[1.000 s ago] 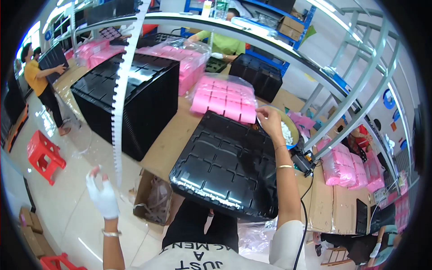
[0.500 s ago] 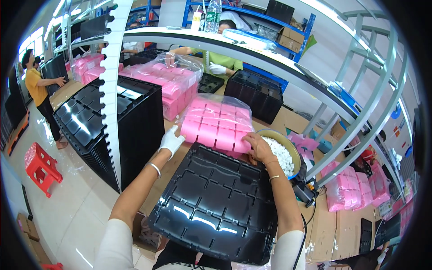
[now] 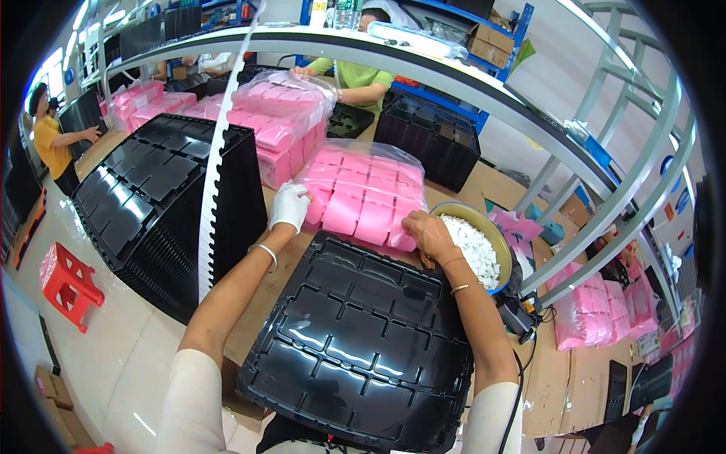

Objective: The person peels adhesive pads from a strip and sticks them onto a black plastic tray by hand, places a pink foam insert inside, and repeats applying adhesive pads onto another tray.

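Observation:
In front of me lies a glossy black plastic tray (image 3: 363, 333) with a moulded grid of ridges. Just beyond its far edge sits a bundle of pink foam-like pieces (image 3: 370, 216), partly covered by a clear plastic bag (image 3: 378, 153). My left hand (image 3: 290, 206), in a white glove, is closed at the bundle's left edge. My bare right hand (image 3: 429, 236) has its fingers bent around the near right corner of the bundle; the fingertips are partly hidden. Beside that hand stands a round basin (image 3: 475, 250) full of small white pieces.
Tall stacks of black trays stand at left (image 3: 174, 204) and behind right (image 3: 427, 144). More bagged pink bundles (image 3: 283, 125) lie ahead. A white notched upright (image 3: 219, 166) and grey metal frame (image 3: 628, 189) rise nearby. Across the bench is a co-worker in green (image 3: 355, 79); a red stool (image 3: 69, 286) stands at left.
My left hand has moved up along the bundle's left edge, its fingers now curled in. My right hand stays at the near right corner, and the bundle's front pieces look more bunched.

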{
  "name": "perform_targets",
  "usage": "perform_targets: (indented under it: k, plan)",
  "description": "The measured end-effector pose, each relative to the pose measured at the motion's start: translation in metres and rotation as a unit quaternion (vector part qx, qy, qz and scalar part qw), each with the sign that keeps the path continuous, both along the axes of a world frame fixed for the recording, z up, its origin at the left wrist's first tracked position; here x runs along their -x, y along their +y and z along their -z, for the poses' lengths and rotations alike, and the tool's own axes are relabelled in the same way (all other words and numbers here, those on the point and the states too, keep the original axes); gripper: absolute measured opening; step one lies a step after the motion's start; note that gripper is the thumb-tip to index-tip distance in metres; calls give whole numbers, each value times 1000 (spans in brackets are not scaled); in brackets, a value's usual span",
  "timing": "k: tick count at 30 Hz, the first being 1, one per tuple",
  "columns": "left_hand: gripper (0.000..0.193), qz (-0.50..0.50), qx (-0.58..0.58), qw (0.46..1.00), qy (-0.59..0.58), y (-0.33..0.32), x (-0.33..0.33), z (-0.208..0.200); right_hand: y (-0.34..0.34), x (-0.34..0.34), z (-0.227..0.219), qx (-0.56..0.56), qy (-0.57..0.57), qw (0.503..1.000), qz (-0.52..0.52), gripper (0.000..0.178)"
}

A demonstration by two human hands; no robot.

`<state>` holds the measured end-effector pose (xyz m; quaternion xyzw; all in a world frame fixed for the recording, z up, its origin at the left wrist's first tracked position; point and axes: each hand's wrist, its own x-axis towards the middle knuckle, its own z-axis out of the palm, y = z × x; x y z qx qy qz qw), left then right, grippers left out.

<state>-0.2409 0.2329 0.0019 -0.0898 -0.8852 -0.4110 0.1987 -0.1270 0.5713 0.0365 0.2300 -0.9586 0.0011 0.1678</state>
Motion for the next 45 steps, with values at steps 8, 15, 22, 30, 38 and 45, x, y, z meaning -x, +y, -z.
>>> perform_targets:
  k: [8,15,22,30,38,45]
  plan:
    - [22,37,32,989,142,-2,-2,-59,-14,-22,-39,289,107,944,119,9]
    - [23,131,-143,976,-101,-37,-70,-70,-53,-102,-50,561,-82,806,169,12]
    - [22,246,-286,899,-221,-75,-176,-87,-76,-228,-62,621,-46,780,70,11]
    - [68,284,-307,859,-294,-118,-259,-83,-112,-341,-40,682,-34,725,90,12]
    - [65,245,-226,867,-372,-136,-316,-92,-136,-400,-10,699,-7,701,137,8]
    - [34,239,-61,901,-357,-140,-331,-94,-148,-413,-26,626,46,759,172,5]
